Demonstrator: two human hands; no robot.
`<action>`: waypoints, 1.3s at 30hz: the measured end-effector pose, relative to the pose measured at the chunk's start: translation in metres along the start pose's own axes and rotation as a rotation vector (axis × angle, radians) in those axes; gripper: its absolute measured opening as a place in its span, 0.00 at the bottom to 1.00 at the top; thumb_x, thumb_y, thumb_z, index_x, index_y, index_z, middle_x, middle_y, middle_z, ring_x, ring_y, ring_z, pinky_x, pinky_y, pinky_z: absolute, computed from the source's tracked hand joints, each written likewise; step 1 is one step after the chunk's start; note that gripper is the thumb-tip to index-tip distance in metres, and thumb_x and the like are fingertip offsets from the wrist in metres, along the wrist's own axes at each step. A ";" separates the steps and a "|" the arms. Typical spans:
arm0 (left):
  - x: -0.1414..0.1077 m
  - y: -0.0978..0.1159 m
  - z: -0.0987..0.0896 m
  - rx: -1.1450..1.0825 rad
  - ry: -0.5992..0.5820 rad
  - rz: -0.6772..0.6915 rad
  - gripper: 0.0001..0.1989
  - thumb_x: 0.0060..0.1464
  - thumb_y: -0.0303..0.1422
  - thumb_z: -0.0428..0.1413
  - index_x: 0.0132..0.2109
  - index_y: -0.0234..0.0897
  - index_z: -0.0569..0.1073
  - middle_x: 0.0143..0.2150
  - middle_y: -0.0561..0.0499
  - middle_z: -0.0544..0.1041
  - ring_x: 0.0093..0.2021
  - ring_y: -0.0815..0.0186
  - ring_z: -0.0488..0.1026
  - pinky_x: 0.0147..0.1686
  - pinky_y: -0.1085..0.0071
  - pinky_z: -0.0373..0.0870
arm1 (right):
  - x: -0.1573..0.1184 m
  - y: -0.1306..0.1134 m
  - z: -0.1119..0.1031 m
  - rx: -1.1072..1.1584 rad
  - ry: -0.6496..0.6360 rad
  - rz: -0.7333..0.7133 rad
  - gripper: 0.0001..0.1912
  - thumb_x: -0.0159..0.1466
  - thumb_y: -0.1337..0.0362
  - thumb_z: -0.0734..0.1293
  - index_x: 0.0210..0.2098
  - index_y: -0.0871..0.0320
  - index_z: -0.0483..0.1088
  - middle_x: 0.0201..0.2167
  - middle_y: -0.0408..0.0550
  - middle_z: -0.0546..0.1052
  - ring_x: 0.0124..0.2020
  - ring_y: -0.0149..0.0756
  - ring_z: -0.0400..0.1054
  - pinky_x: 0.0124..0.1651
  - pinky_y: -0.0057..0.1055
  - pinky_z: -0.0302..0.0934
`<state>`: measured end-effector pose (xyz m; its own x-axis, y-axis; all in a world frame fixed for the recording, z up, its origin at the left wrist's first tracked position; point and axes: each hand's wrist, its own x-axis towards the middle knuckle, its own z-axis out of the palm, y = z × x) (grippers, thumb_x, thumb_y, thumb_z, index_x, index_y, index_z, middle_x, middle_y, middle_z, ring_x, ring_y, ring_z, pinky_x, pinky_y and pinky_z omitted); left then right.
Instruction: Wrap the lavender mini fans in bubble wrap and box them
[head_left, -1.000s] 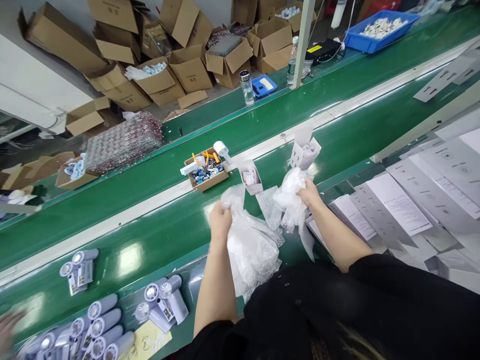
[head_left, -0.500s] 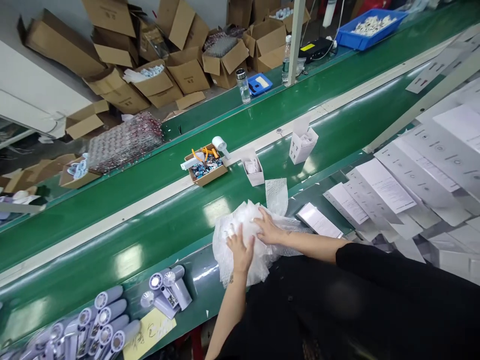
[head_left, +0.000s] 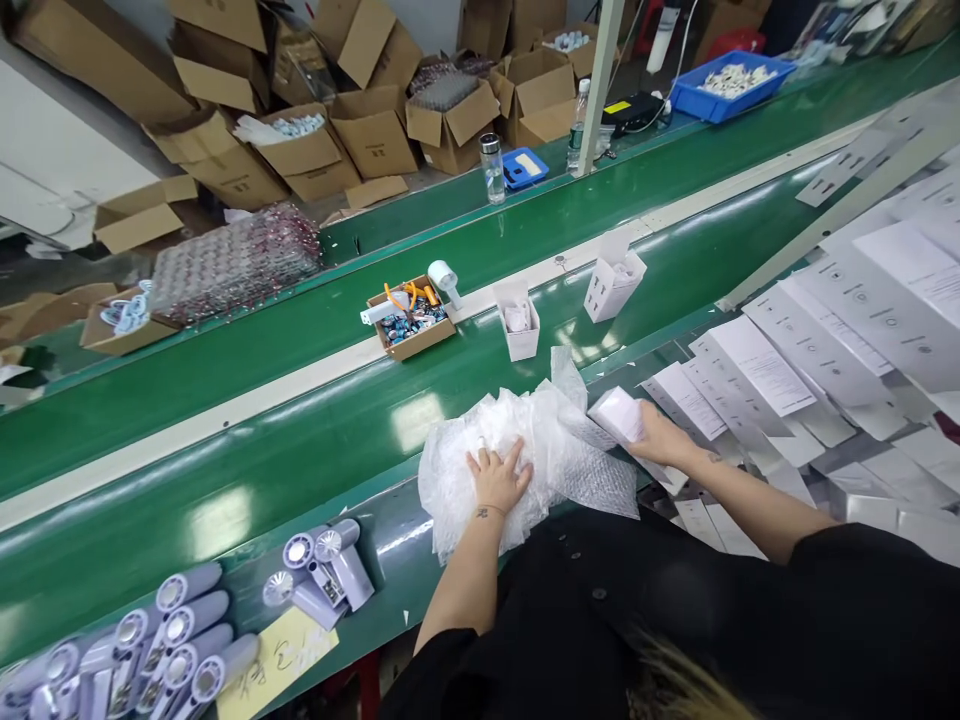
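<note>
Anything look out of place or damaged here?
One lilac device in the small group of three or so seems to lack a cover, its inner parts showing. Small white scraps litter the green worktop, and bubble wrap sprawls loosely beneath the left hand. No spill is visible.

Past the far edge of my green conveyor (head_left: 300, 418), brown cardboard boxes (head_left: 377, 132) crowd the floor against a pale wall (head_left: 67, 120); overhead light glares off the belt.

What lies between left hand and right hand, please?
Bubble wrap, from under the left hand to the white box in the right hand, as the head view shows.
</note>
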<state>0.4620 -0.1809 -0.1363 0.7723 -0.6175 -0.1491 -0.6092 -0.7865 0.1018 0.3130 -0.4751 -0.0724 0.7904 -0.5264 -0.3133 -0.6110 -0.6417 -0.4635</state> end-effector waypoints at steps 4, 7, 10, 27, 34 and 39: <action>0.007 0.007 -0.003 -0.042 -0.019 -0.013 0.27 0.54 0.48 0.49 0.60 0.47 0.64 0.53 0.38 0.70 0.64 0.43 0.48 0.58 0.39 0.33 | 0.003 -0.060 -0.014 -0.042 0.078 -0.433 0.37 0.48 0.59 0.69 0.57 0.57 0.58 0.51 0.58 0.66 0.51 0.52 0.62 0.50 0.44 0.58; 0.005 0.010 -0.005 -0.110 -0.039 0.028 0.24 0.55 0.47 0.50 0.57 0.46 0.68 0.58 0.40 0.67 0.64 0.44 0.48 0.58 0.37 0.28 | 0.014 -0.116 0.005 -0.066 -0.020 -0.796 0.36 0.50 0.59 0.69 0.58 0.55 0.60 0.54 0.56 0.64 0.54 0.52 0.57 0.56 0.46 0.49; -0.016 -0.002 -0.013 -0.177 -0.064 0.071 0.27 0.54 0.49 0.50 0.59 0.48 0.65 0.60 0.42 0.64 0.63 0.43 0.50 0.56 0.34 0.26 | 0.032 -0.148 0.044 -0.124 -0.131 -0.900 0.35 0.54 0.56 0.68 0.60 0.52 0.59 0.55 0.55 0.64 0.54 0.52 0.56 0.57 0.49 0.45; -0.067 0.022 0.031 -0.086 -0.079 -0.364 0.42 0.49 0.46 0.55 0.66 0.40 0.49 0.68 0.33 0.44 0.65 0.33 0.37 0.54 0.33 0.39 | 0.019 -0.095 0.033 -0.067 -0.041 -0.981 0.40 0.53 0.47 0.67 0.61 0.54 0.56 0.62 0.59 0.55 0.62 0.56 0.46 0.61 0.59 0.33; -0.097 -0.011 0.023 -0.245 0.134 -0.245 0.44 0.48 0.53 0.53 0.65 0.33 0.49 0.65 0.30 0.50 0.65 0.42 0.45 0.58 0.40 0.43 | 0.106 -0.029 0.016 0.065 0.215 -0.299 0.18 0.62 0.66 0.57 0.49 0.59 0.68 0.54 0.57 0.65 0.59 0.45 0.54 0.60 0.47 0.47; -0.100 -0.022 0.010 -0.283 0.353 -0.202 0.35 0.53 0.48 0.51 0.62 0.32 0.55 0.61 0.31 0.57 0.63 0.47 0.51 0.58 0.45 0.48 | 0.145 -0.013 0.035 0.017 0.049 -0.254 0.09 0.53 0.71 0.65 0.34 0.62 0.74 0.46 0.56 0.71 0.51 0.42 0.63 0.56 0.38 0.53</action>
<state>0.3964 -0.1013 -0.1331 0.9137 -0.3800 0.1441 -0.4058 -0.8330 0.3761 0.4374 -0.5237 -0.1407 0.9151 -0.3762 -0.1449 -0.3921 -0.7473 -0.5365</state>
